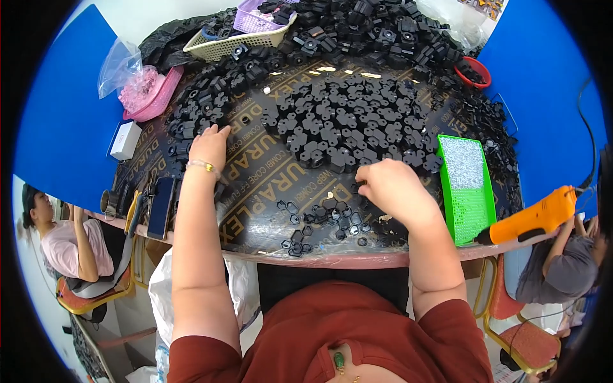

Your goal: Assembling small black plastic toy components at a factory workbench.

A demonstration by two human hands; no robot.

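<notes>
My left hand [209,147] reaches to the edge of a heap of black plastic parts [191,108] on the left of the table, its fingers stretched out over them. My right hand [394,186] is at the near edge of a dense spread of flat black lobed plastic pieces [345,118]. Its thumb and forefinger are curled together, and what they hold, if anything, is hidden. Small black hexagonal rings [345,217] lie loose between my arms, close to the table's front edge.
A green tray of small silvery pieces [463,163] stands right of my right hand, beside an orange electric screwdriver [536,214]. At left are a phone [161,207], a white box [126,141] and a pink basket [163,96]. More black parts [383,32] pile up behind.
</notes>
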